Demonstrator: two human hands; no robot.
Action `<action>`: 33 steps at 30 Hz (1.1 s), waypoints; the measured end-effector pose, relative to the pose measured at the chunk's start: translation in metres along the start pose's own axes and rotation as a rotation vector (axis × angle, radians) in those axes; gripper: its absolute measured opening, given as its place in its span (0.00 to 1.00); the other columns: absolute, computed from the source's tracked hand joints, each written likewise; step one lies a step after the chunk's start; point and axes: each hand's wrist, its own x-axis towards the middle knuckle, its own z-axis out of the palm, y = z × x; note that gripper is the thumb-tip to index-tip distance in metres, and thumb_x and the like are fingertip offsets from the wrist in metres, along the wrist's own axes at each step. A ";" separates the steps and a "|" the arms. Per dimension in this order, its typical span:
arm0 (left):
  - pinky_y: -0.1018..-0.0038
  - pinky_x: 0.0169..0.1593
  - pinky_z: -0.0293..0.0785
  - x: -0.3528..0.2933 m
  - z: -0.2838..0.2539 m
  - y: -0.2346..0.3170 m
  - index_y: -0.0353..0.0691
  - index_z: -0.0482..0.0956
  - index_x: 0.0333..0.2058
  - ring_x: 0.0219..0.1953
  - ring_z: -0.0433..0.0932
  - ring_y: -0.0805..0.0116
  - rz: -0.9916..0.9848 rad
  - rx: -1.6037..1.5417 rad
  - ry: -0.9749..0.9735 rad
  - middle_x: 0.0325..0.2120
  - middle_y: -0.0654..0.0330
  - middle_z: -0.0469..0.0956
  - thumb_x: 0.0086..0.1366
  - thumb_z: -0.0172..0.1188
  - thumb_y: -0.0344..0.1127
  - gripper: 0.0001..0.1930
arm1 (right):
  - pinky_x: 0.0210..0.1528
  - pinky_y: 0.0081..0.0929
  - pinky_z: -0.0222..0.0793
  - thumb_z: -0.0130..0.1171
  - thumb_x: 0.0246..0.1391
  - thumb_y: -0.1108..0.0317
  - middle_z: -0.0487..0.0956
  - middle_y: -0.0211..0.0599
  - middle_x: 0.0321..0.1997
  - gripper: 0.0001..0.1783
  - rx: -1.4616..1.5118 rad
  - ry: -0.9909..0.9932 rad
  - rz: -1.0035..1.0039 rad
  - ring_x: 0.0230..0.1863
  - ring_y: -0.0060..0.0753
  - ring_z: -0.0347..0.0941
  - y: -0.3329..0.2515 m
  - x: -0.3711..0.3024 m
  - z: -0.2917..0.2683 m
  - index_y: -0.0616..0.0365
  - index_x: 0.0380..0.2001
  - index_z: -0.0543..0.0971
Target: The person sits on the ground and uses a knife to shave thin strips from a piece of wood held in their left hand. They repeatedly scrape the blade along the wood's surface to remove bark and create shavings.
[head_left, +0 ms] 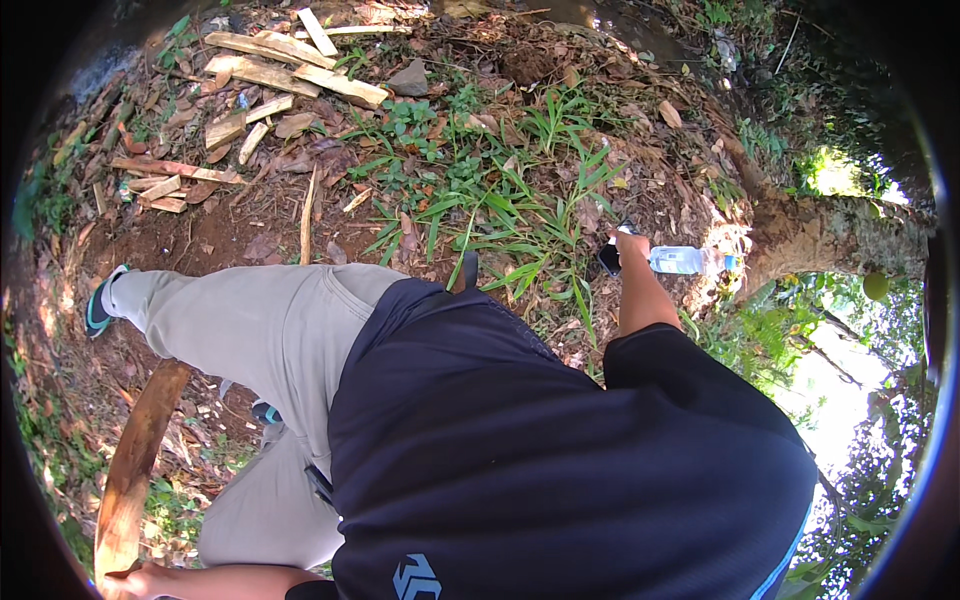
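Left hand (pixel 150 578) is gripping the lower end of a curved wooden plank (pixel 135 455), fingers wrapped round it | right hand (pixel 628 245) is clutching a dark phone (pixel 610 258), reaching beside a clear plastic bottle (pixel 685 261) | bottle is lying just beside the tree trunk (pixel 830 235), plank well apart from it.

The place was outdoors, a rough patch of wooded ground rather than any room. Bare reddish earth (pixel 215 225) strewn with dry leaves covered the ground, with a clump of green grass (pixel 500 205) growing toward twelve o'clock. Split pieces of pale wood (pixel 290 65) lay scattered at eleven o'clock. A thick tree trunk (pixel 830 235) stood at three o'clock, with sunlit foliage (pixel 840 170) around it.
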 end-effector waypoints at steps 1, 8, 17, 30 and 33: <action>0.71 0.35 0.82 0.003 -0.005 0.004 0.25 0.80 0.38 0.29 0.80 0.64 0.005 -0.003 0.006 0.33 0.52 0.81 0.58 0.68 0.38 0.18 | 0.53 0.33 0.73 0.77 0.29 0.47 0.77 0.42 0.52 0.43 -0.002 -0.050 -0.010 0.52 0.39 0.74 -0.003 0.004 0.005 0.61 0.49 0.77; 0.72 0.29 0.71 0.015 -0.044 -0.042 0.34 0.76 0.36 0.23 0.67 0.68 0.000 0.268 -0.015 0.29 0.60 0.77 0.66 0.58 0.45 0.17 | 0.36 0.34 0.72 0.71 0.40 0.49 0.79 0.30 0.30 0.21 -0.090 0.095 -0.204 0.29 0.33 0.74 0.015 0.068 0.075 0.52 0.30 0.79; 0.72 0.41 0.74 -0.058 0.010 0.016 0.26 0.78 0.45 0.38 0.76 0.72 0.003 -0.249 -0.015 0.44 0.58 0.79 0.61 0.63 0.29 0.15 | 0.29 0.26 0.58 0.57 0.59 0.69 0.63 0.26 0.24 0.15 0.861 0.131 -1.530 0.24 0.23 0.56 -0.151 -0.194 -0.048 0.60 0.24 0.64; 0.72 0.35 0.68 -0.050 0.006 0.024 0.27 0.75 0.36 0.29 0.70 0.70 0.082 -0.063 -0.208 0.26 0.58 0.75 0.59 0.58 0.29 0.09 | 0.39 0.46 0.70 0.48 0.59 0.40 0.80 0.52 0.27 0.32 -0.384 -0.457 -2.597 0.32 0.53 0.77 -0.137 -0.700 -0.076 0.63 0.28 0.79; 0.56 0.56 0.63 -0.010 -0.029 -0.009 0.26 0.67 0.51 0.48 0.69 0.46 0.530 0.503 -0.078 0.48 0.36 0.70 0.55 0.61 0.31 0.25 | 0.36 0.46 0.72 0.45 0.61 0.54 0.78 0.51 0.24 0.22 -0.385 -0.480 -2.921 0.29 0.51 0.77 -0.134 -0.682 -0.074 0.60 0.27 0.80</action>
